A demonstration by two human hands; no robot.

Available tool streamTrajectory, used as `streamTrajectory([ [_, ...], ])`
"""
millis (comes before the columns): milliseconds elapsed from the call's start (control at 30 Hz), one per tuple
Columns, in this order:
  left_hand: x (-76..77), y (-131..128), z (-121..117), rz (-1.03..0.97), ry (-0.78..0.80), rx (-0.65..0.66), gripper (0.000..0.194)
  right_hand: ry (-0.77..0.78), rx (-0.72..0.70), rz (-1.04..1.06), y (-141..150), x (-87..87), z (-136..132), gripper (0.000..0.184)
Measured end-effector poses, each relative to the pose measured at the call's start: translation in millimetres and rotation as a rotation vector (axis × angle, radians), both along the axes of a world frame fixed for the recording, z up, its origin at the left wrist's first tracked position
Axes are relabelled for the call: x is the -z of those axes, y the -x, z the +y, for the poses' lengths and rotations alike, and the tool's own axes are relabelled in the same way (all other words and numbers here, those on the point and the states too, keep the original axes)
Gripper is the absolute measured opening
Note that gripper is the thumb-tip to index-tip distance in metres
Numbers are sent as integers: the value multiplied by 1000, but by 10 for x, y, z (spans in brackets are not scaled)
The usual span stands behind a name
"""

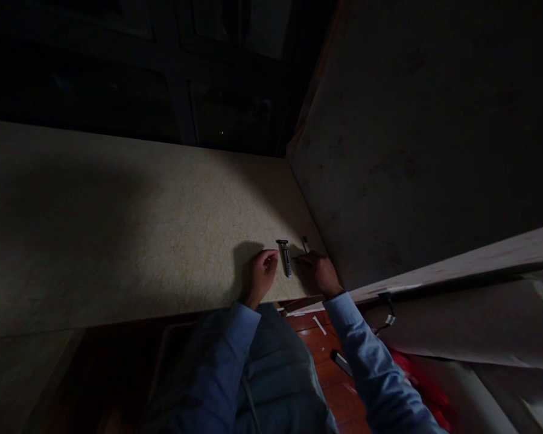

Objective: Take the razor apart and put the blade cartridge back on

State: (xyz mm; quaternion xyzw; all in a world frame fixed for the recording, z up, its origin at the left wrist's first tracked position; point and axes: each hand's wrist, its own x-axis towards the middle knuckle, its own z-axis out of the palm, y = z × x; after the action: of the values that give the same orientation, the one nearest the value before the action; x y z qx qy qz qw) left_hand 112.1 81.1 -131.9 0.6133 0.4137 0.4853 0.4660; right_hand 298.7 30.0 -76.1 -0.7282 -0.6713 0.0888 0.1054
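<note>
A razor [286, 260] with a dark, T-shaped head lies on the pale stone-like surface [194, 223], its handle pointing toward me. Just left of it, apart from the handle, is my left hand [263, 274], fingers curled and pressed together; a tiny light spot shows among them. My right hand [319, 272] rests to the razor's right with its fingers closed. A thin dark tip sticks out from those fingers toward the razor, too small to name. Beyond the right hand a slim, dark-topped object [304, 243] shows, its lower part hidden behind the hand.
A wall [416, 150] rises close on the right. Dark framed panes [176, 78] stand at the back. Below the front edge are a reddish floor [314, 337] with a white strip, a dark cable [384, 316] and a red item [425, 386]. The light is dim.
</note>
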Motion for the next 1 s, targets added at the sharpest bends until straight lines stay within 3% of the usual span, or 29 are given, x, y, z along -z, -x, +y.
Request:
streamTrajectory([
  [533,4,1,-2,14,7,16,19,16,-46,69,-40,-85,52,28],
  [800,-54,16,-22,33,23,7,18,160,-152,-44,-64,-242,156,29],
  [1000,-78,15,-25,11,27,10,18,140,-155,-161,-16,-272,171,30],
])
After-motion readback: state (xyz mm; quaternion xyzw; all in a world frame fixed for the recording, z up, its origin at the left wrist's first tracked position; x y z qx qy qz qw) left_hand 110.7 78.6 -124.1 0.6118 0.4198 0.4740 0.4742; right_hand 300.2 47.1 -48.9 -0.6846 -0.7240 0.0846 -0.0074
